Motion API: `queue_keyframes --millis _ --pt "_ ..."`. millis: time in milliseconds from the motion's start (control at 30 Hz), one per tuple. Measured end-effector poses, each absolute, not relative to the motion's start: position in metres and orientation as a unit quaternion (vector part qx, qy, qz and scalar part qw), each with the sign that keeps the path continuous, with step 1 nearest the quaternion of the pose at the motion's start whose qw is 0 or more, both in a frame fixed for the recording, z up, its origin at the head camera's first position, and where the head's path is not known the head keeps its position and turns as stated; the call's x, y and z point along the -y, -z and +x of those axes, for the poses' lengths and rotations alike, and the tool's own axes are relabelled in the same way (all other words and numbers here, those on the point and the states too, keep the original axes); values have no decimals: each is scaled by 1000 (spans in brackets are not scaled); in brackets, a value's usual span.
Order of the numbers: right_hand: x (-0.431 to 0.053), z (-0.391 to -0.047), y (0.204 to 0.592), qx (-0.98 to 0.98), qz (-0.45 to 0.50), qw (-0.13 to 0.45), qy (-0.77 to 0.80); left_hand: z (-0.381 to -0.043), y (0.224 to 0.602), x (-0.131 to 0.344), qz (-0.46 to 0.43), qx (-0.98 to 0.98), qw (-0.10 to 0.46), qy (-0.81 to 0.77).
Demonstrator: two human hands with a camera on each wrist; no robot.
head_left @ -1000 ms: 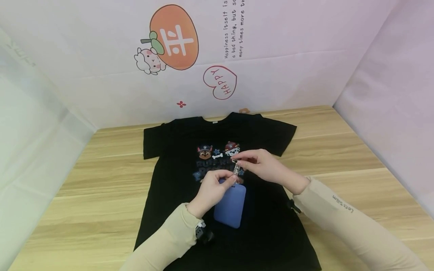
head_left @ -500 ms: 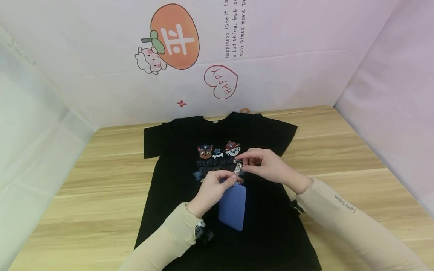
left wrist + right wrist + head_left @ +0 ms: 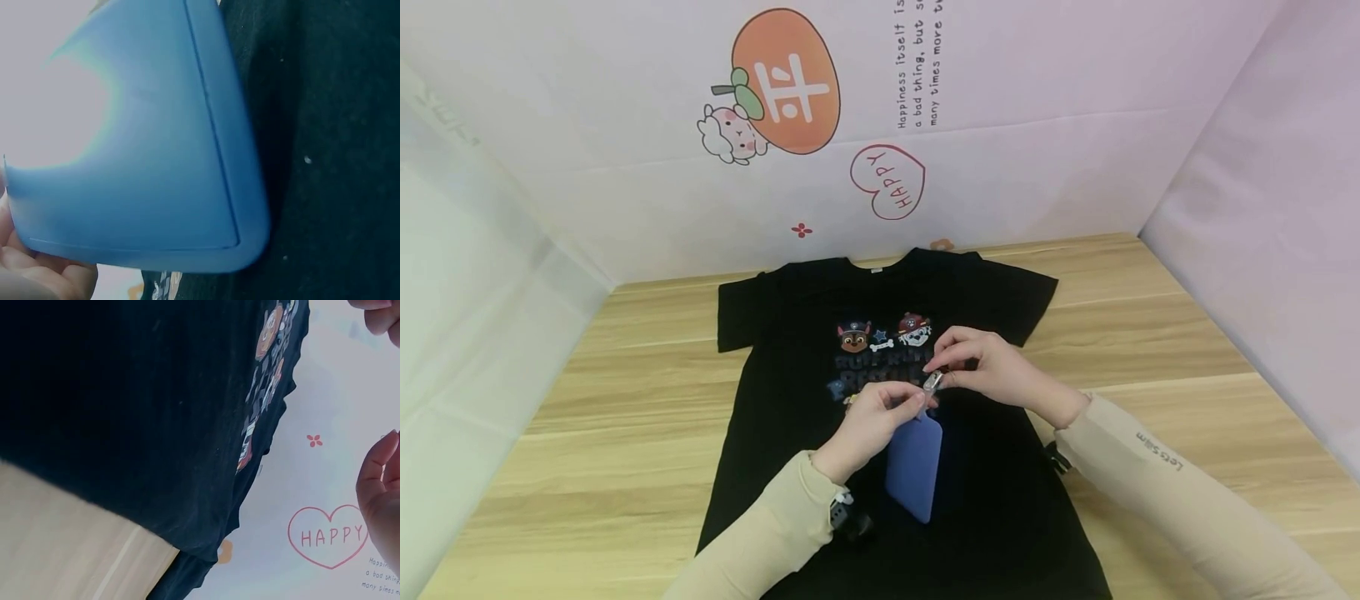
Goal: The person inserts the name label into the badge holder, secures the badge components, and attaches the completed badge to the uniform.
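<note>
A blue badge holder [image 3: 913, 471] hangs on its edge above the black T-shirt [image 3: 805, 467], in the middle of the head view. My left hand [image 3: 868, 425] pinches it at the top, just below a silver badge clip [image 3: 933, 382]. Thumb and fingers of my right hand [image 3: 985, 367] pinch that clip from the right. In the left wrist view the holder [image 3: 156, 194] fills much of the picture, partly washed out by glare, with fingers [image 3: 56, 275] at its lower left. Only part of my right hand [image 3: 384, 494] shows in the right wrist view; the clip is not visible there.
Cartoon dogs and lettering [image 3: 880, 346] are printed on the shirt, which lies spread on a wood-grain table [image 3: 625, 417]. A white printed backdrop [image 3: 625, 158] stands behind the table, with white sheets at both sides.
The badge holder has turned more edge-on and hangs slightly lower. My right hand has shifted slightly right with the clip, which tilts to the right. My left hand stays almost in place.
</note>
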State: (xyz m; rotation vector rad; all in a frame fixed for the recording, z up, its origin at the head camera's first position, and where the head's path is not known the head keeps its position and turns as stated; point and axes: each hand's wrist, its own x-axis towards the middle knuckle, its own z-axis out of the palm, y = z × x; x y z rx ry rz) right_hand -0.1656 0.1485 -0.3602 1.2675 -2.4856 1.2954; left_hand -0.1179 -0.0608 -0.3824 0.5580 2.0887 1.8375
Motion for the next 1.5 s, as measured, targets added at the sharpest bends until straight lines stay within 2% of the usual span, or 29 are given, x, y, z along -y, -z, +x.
queue_keyframes --millis 167,400,933,1200,1500 --pt "-151 -168 362 791 433 45 -429 -118 382 62 195 -715 171 -650" --pt "-154 -171 363 780 438 70 -442 -118 384 63 201 -703 169 -661" --pt "-148 -166 350 836 368 -15 -408 -120 375 69 231 -711 165 -644" --pt "-141 -164 349 840 359 -26 -405 -120 371 68 223 -770 132 -583" --pt "-143 -162 354 830 326 -45 -450 -120 374 65 197 -770 133 -593"
